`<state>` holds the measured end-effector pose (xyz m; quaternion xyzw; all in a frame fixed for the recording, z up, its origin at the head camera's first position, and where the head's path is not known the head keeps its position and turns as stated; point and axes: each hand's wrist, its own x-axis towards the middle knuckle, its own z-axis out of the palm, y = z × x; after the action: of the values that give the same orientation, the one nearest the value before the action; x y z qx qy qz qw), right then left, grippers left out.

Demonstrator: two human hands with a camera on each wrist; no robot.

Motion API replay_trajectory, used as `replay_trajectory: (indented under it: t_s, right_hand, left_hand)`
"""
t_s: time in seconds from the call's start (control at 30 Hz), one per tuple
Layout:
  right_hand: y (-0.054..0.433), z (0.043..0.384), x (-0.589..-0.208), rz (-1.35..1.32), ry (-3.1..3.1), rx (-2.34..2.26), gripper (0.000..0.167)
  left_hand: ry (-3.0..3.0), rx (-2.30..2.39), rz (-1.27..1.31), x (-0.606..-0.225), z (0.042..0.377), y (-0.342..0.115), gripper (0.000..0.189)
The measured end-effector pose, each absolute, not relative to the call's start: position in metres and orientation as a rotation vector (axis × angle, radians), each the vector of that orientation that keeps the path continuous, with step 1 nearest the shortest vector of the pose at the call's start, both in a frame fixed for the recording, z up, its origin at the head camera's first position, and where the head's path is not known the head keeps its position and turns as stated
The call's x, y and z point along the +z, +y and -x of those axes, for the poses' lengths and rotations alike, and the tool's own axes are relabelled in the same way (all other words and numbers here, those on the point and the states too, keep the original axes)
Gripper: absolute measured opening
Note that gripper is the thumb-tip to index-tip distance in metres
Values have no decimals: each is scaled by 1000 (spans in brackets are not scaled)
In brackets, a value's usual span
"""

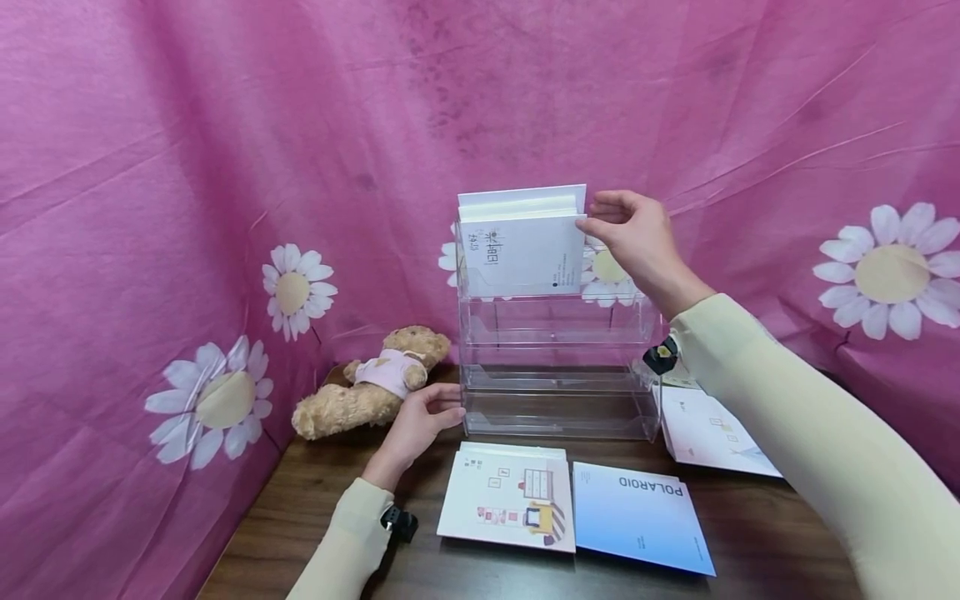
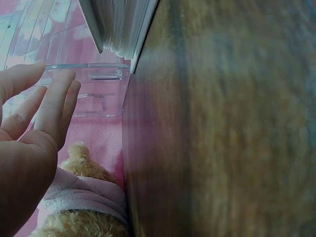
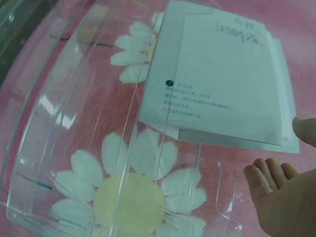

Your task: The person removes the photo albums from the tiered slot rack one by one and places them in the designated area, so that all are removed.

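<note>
A clear plastic tiered rack (image 1: pixel 558 429) stands on the table. In the left part of its top tier a white book (image 1: pixel 521 258) with dark lettering sits upright, its covers slightly spread. Beside the book's right edge is my right hand (image 1: pixel 633 237), thumb at the cover's upper corner and fingers loosely bent; whether the thumb touches is hard to tell. The right wrist view shows the right hand (image 3: pixel 286 197) gripping nothing. Down at the rack's lower left side, my left hand (image 1: pixel 420 425) has its fingertips against or very near the clear plastic, fingers fairly straight.
In front of the rack lie a white illustrated book (image 1: pixel 510 508) and a blue book (image 1: pixel 641 517) marked POLAROID. Another pale book (image 1: pixel 712 433) lies right of the rack, partly behind the right sleeve. A teddy bear (image 1: pixel 382 375) lies on the left, by the pink flowered cloth (image 1: pixel 360 125).
</note>
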<state>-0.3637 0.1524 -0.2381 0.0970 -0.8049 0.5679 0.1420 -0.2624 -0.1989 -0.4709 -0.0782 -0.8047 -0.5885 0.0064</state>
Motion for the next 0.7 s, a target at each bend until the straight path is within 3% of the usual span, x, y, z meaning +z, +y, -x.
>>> replay_trajectory:
  t_s: [0.7]
  right_hand:
    - [134,380,-242,-263,-2298,1666,50]
  left_hand:
    - [-2528,-1834,249,-474,265,-200,40]
